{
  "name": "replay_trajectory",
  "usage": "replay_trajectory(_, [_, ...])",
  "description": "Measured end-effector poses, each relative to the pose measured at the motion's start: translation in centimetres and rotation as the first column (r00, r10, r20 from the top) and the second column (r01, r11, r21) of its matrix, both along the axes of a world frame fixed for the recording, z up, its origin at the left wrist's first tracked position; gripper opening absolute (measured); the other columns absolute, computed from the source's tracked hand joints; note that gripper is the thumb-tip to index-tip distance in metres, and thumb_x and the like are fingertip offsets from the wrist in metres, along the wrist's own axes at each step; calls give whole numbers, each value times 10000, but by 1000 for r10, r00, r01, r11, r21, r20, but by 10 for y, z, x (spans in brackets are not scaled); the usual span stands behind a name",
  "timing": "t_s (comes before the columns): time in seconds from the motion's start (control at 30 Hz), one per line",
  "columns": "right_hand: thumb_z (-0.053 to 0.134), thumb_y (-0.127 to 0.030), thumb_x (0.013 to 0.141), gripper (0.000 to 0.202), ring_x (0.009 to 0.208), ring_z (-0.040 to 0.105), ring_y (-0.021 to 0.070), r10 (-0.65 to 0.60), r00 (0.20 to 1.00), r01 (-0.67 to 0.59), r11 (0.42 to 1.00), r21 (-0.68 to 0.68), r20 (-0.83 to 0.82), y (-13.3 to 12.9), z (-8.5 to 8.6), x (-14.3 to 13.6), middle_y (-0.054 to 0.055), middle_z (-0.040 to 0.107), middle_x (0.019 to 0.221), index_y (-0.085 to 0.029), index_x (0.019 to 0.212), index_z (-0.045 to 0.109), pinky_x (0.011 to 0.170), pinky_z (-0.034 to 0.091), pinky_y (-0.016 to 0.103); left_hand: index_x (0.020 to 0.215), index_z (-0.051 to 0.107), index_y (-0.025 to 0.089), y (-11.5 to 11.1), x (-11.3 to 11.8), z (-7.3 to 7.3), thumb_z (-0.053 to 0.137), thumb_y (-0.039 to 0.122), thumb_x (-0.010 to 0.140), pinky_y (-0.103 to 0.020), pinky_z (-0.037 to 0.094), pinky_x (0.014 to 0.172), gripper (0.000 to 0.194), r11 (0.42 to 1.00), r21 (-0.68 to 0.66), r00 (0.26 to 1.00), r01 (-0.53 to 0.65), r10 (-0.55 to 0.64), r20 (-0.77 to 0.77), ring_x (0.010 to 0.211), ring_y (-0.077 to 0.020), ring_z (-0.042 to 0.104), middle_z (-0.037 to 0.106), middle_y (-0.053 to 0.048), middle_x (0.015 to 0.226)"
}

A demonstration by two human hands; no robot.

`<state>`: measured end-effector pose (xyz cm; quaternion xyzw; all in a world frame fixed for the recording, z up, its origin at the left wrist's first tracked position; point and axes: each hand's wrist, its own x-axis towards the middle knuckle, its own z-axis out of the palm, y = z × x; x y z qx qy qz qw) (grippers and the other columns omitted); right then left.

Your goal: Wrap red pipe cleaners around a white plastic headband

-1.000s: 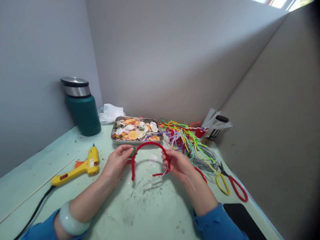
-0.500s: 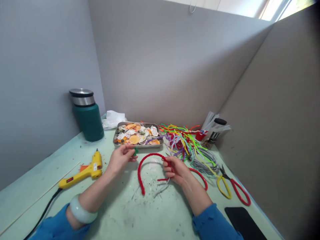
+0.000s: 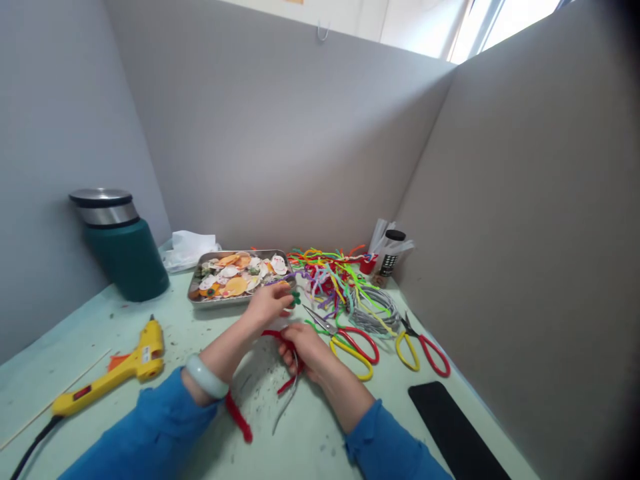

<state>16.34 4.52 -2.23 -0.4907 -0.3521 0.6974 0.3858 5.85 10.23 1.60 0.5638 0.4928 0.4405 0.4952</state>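
Observation:
Between the fingertips of my left hand (image 3: 273,303) is a small green piece (image 3: 295,297), held just in front of the tray's right end. My right hand (image 3: 301,347) is closed on a red fuzzy hoop (image 3: 239,419), whose middle part passes behind my left forearm. A thin grey wire (image 3: 284,408) hangs down from my right fingers. Scissors with one red and one yellow handle (image 3: 353,350) lie just right of my right hand, their blades pointing toward the green piece.
A metal tray (image 3: 215,305) holds shells. Coloured pipe cleaners (image 3: 325,273) and coiled grey wire (image 3: 373,310) lie right of it. A yellow glue gun (image 3: 120,373) and green bottle (image 3: 127,257) stand left. More scissors (image 3: 425,347) and a black slab (image 3: 455,430) are right.
The view has turned right. My left hand has moved right with the green piece, over the scissors' tip side, and its forearm now crosses the hoop. The nearer scissors are more exposed.

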Motion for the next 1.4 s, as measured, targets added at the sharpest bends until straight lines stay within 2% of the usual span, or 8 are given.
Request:
replay_trajectory(0.23, [506, -187, 760, 106, 298, 390, 65, 34, 999, -36, 998, 57, 33, 0, 3, 3, -38, 527, 472, -151, 664, 532, 261, 287, 161, 882, 693, 171, -10, -27, -13, 667, 254, 633, -356, 448, 843, 264, 990, 139, 971, -19, 51, -233, 896, -251, 633, 713, -91, 927])
replay_trajectory(0.47, [556, -290, 761, 152, 396, 466, 74, 23, 1000, -23, 999, 47, 21, -1, 8, 6, -4, 577, 612, -140, 783, 547, 311, 328, 171, 944, 700, 190, -56, -57, -19, 532, 301, 762, -281, 445, 737, 272, 976, 168, 867, 137, -36, -497, 825, -213, 639, 726, -63, 910])
replay_trajectory(0.6, [562, -334, 773, 243, 735, 622, 171, -144, 957, 47, 933, 357, 251, 4, 5, 12, 56, 647, 908, -188, 966, 578, 537, 483, 259, 889, 721, 182, -64, -60, -20, 497, 264, 776, -272, 437, 720, 264, 977, 143, 835, 159, -56, -547, 799, -202, 637, 732, -61, 878])
replay_trajectory(0.73, [484, -248, 826, 222, 930, 587, 223, -466, 586, -221, 696, 684, 663, 8, -1, 25, 87, 637, 1014, -196, 994, 619, 786, 439, 336, 906, 728, 206, -67, -62, -24, 501, 263, 774, -268, 434, 734, 269, 970, 129, 814, 208, -99, -573, 819, -199, 641, 735, -48, 899])
replay_trajectory(0.83, [478, -214, 833, 242, 881, 593, 240, -527, 238, -391, 717, 577, 816, 9, -6, 29, 111, 636, 1002, -205, 1018, 634, 726, 410, 331, 913, 730, 228, -69, -61, -28, 507, 256, 768, -270, 432, 734, 267, 956, 150, 782, 254, -111, -613, 831, -200, 638, 733, -42, 923])
replay_trajectory(0.93, [456, -196, 849, 217, 847, 592, 243, -516, 100, -436, 746, 504, 851, 12, -9, 27, 111, 653, 916, -196, 932, 656, 709, 398, 328, 913, 730, 239, -70, -61, -29, 512, 249, 763, -271, 430, 725, 265, 946, 150, 762, 286, -130, -634, 838, -201, 635, 728, -37, 938])
replay_trajectory(1.13, [425, -249, 893, 241, 961, 547, 239, -625, 343, -449, 547, 707, 701, 5, 2, 18, 119, 639, 997, -163, 985, 630, 842, 373, 333, 893, 726, 226, -71, -61, -29, 519, 234, 759, -270, 425, 720, 247, 951, 152, 785, 270, -126, -607, 814, -195, 628, 728, -38, 904])
replay_trajectory(1.4, [481, -363, 877, 237, 659, 580, 179, -201, 644, -500, 619, 605, 738, -15, 2, -2, 29, 665, 718, -219, 822, 662, 612, 368, 264, 788, 693, 189, -66, -65, -33, 494, 218, 777, -256, 406, 649, 201, 971, 200, 873, 127, -14, -488, 710, -173, 596, 693, -32, 753])
